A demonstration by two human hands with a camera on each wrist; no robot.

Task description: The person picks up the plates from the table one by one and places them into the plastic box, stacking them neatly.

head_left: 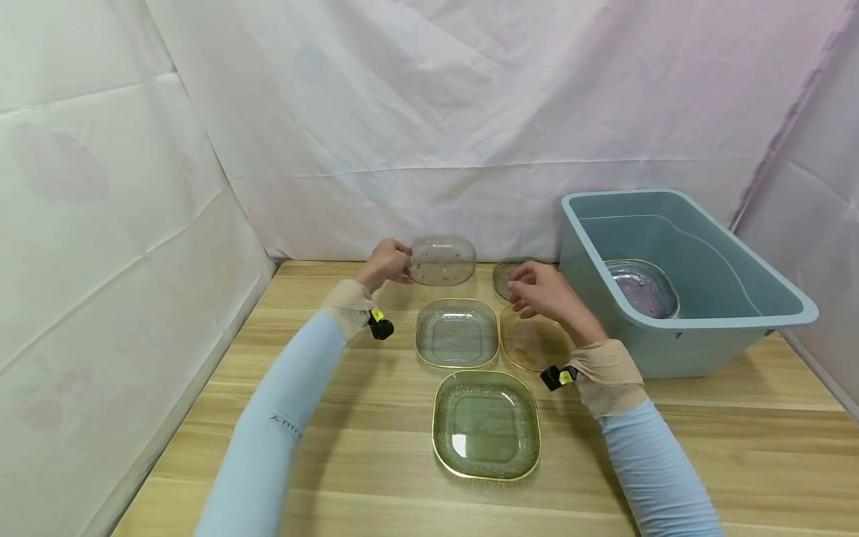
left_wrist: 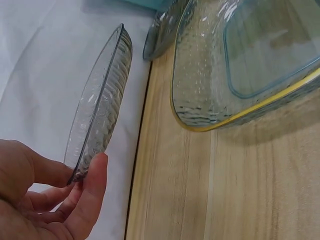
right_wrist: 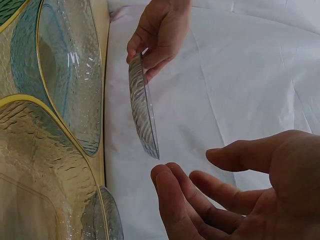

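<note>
- Clear ribbed glass: a small oval plate (head_left: 442, 261) is held up on edge above the far side of a wooden table (head_left: 349, 447); the left hand (head_left: 385, 262) pinches its left rim between thumb and fingers, and the plate tilts toward the white cloth backdrop (head_left: 403, 112)
- Left wrist view: the thumb tip (left_wrist: 95, 172) presses the plate's lower rim (left_wrist: 100, 105), the other fingers curled behind it
- Right hand (head_left: 543, 289) hovers just right of the lifted plate, fingers loosely spread and a little bent, gripping nothing; the right wrist view shows a gap between its fingertips (right_wrist: 170, 185) and the plate's edge (right_wrist: 142, 107)
- Beneath the hands, flat on the table: a bluish square dish with a gold rim (head_left: 456, 333); an amber dish (head_left: 530, 344) beside it, partly hidden by the right wrist; a green square dish (head_left: 486, 424) nearest the person; a greyish plate (head_left: 505, 274) at the back, behind the right hand
- To the right stands a blue-grey plastic tub (head_left: 678, 328); inside it lies a purple-tinted dish (head_left: 640, 289)
- Both forearms wear pale blue sleeves with beige wrist bands
</note>
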